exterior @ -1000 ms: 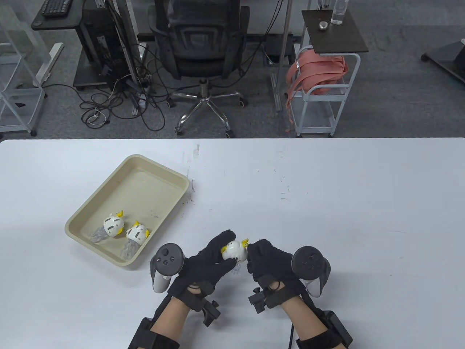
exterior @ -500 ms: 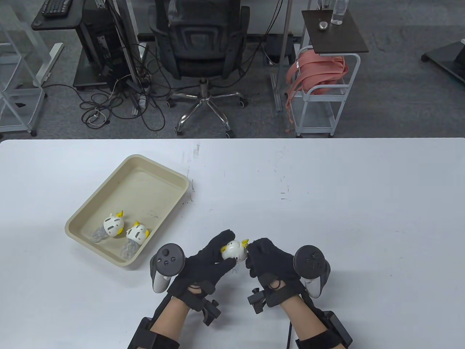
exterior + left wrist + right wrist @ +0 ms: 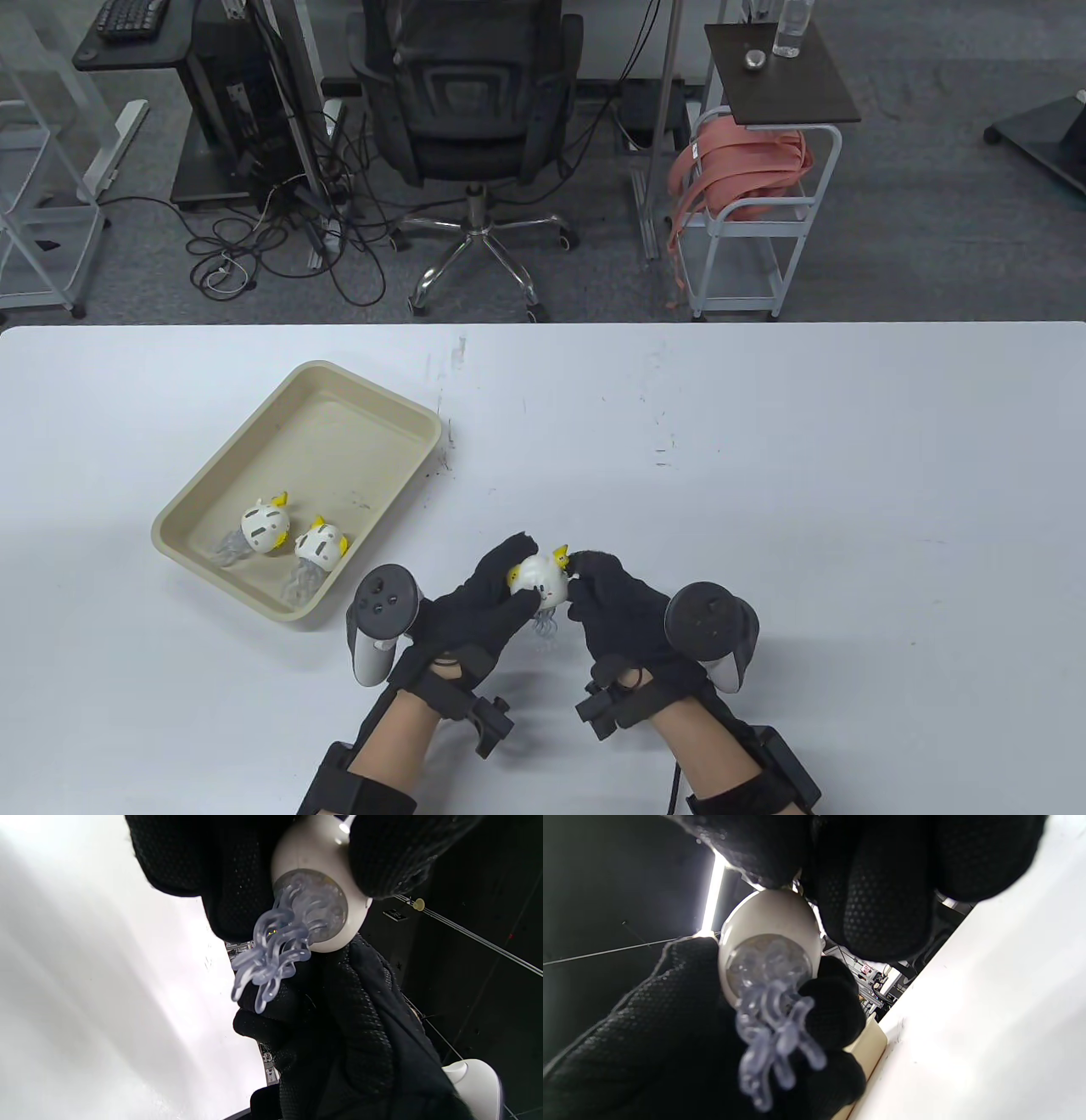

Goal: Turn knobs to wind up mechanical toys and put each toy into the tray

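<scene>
My left hand (image 3: 484, 607) curls round a white wind-up toy (image 3: 541, 579), held above the desk (image 3: 764, 475) with its clear legs dangling. My right hand (image 3: 615, 607) pinches its yellow knob (image 3: 561, 556). Two more toys (image 3: 265, 525) lie in the beige tray (image 3: 254, 475) to my left.
</scene>
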`<state>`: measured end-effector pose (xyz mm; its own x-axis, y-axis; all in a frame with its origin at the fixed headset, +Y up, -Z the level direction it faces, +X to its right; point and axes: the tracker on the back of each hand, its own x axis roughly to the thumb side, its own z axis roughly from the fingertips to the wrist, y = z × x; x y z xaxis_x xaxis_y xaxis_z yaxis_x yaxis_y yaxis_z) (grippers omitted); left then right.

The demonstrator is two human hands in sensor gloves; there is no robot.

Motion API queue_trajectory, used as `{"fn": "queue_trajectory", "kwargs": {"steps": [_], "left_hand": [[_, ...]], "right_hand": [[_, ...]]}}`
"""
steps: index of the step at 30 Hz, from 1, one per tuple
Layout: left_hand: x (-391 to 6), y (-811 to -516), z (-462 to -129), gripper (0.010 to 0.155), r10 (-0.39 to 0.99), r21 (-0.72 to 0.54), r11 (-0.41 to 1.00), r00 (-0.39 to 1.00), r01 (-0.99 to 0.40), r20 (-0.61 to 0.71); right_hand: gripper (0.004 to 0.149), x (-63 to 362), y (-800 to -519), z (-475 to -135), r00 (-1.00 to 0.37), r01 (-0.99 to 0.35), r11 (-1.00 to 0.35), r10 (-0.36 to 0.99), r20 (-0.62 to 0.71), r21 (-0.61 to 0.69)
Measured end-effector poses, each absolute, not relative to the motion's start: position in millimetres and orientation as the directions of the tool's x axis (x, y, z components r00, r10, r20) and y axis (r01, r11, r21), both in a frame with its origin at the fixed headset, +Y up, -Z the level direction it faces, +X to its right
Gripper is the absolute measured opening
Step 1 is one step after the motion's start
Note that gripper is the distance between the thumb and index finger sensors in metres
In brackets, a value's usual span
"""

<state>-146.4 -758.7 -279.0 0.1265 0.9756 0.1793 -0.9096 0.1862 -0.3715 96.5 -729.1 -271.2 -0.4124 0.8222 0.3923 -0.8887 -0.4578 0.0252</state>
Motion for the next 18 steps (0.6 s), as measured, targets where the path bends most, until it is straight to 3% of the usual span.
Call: {"fn": "queue_trajectory", "kwargs": {"steps": [6, 14, 18], "left_hand": [[-145, -758, -279, 0.071, 0.979, -0.393, 0.17, 0.107, -0.904, 0.176], [-143, -751, -278, 0.069, 0.944, -0.376, 0.289, 0.196, -0.88, 0.267], [-143, -751, -277, 0.069, 0.939, -0.377, 0.296, 0.195, -0.877, 0.284]], "right_hand": [[0.044, 98, -727, -271, -0.446, -0.875, -0.484, 0.788, 0.424, -0.021], [0.043, 108, -741, -280, -0.283, -0.95, -0.303, 0.939, 0.197, 0.077], [0.043, 110, -743, -282, -0.24, -0.96, -0.258, 0.957, 0.161, 0.106]]}}
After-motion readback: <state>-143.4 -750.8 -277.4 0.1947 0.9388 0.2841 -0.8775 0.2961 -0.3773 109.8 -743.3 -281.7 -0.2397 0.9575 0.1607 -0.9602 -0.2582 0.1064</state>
